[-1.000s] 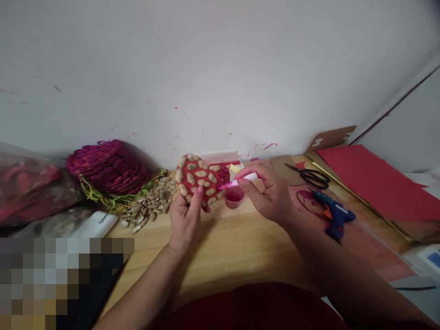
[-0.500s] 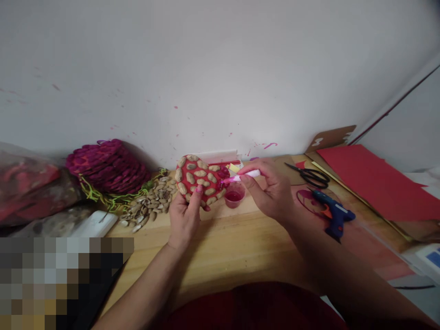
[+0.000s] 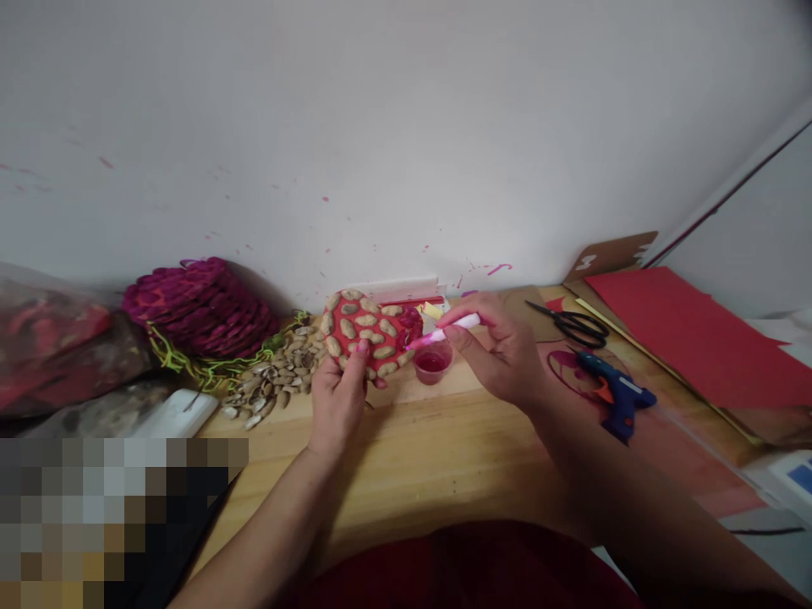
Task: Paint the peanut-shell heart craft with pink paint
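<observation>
My left hand (image 3: pixel 339 396) grips a red heart-shaped piece (image 3: pixel 356 333) by its lower edge, thumb on the front. Peanut shells cover its face; those at the right end are coated in magenta paint, the others are bare tan. Between the fingertips of my right hand (image 3: pixel 498 351) is a short white paintbrush (image 3: pixel 458 326) with a pink-stained end. Its tip touches the piece's right part, near the painted shells. Just below the brush, a small clear cup (image 3: pixel 433 364) of magenta paint stands on the wooden table (image 3: pixel 406 457).
Left of my hands lie loose peanut shells (image 3: pixel 279 376), a stack of magenta-painted pieces (image 3: pixel 200 309) with green strings, and plastic bags (image 3: pixel 57 338). To the right are black scissors (image 3: pixel 574 326), a blue glue gun (image 3: pixel 615 393) and red sheets (image 3: pixel 698 338). A paint-spattered wall rises behind.
The brush tip has moved slightly down and left along the right part of the heart-shaped piece. My left hand has tilted the piece slightly and shifted it a little left.
</observation>
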`<move>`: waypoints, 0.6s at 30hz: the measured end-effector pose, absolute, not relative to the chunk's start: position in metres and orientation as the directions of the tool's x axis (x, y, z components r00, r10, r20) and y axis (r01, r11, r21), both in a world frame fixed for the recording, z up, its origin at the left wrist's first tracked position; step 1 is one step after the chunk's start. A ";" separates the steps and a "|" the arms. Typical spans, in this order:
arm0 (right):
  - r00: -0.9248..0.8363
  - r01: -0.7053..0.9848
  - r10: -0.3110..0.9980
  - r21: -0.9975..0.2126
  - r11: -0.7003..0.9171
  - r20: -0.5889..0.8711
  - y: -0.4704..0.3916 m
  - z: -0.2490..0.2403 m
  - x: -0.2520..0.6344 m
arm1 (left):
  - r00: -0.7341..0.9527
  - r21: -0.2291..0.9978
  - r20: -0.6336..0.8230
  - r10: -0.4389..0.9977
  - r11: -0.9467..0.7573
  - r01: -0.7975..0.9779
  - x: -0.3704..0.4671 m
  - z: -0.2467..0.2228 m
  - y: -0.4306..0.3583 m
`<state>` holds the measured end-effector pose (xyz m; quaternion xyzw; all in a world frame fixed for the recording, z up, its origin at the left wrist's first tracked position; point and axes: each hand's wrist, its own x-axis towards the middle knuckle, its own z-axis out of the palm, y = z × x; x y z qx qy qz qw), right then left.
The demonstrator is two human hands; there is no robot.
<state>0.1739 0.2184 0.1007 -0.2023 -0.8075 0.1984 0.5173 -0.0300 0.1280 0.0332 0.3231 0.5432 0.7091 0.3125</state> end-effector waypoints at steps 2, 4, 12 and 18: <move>-0.397 0.119 0.531 -0.532 0.838 0.748 0.218 0.100 0.174 | -0.599 0.973 0.083 0.796 -0.194 -0.123 -0.031 0.032 0.129; -0.372 0.133 0.520 -0.510 0.850 0.769 0.218 0.100 0.174 | -0.595 0.973 0.073 0.800 -0.188 -0.135 -0.032 0.031 0.129; -0.417 0.116 0.494 -0.494 0.862 0.763 0.214 0.101 0.170 | -0.600 0.974 0.073 0.797 -0.185 -0.128 -0.032 0.030 0.129; -0.396 0.131 0.485 -0.475 0.870 0.780 0.214 0.101 0.171 | -0.585 0.972 0.099 0.805 -0.204 -0.115 -0.032 0.031 0.129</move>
